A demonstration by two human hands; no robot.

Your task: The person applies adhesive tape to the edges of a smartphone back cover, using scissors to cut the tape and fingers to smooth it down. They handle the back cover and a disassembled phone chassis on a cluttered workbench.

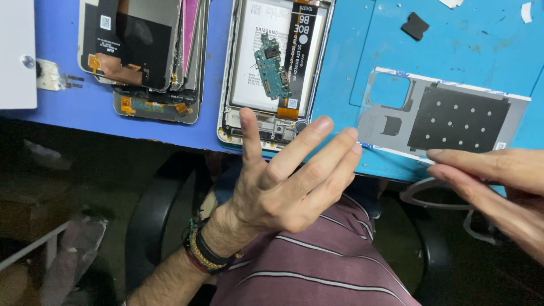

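Observation:
My left hand (283, 181) is raised palm-side up just off the table's front edge, fingers spread, holding nothing. Its fingertips hover at the lower end of an opened phone (272, 73), which shows a white battery, a small green board (269, 65) and a black flex ribbon (297, 51). My right hand (493, 181) comes in from the right with its fingers straight and together, tips at the near edge of a grey back cover (396, 107) with a black pad. A thin grey strip (422, 198) loops out from under those fingers.
A stack of phone screen assemblies (141, 56) lies at the back left on the blue mat (464, 45). A small black piece (415, 25) sits at the back right, a white box (17, 51) at far left. A black chair (150, 215) is below.

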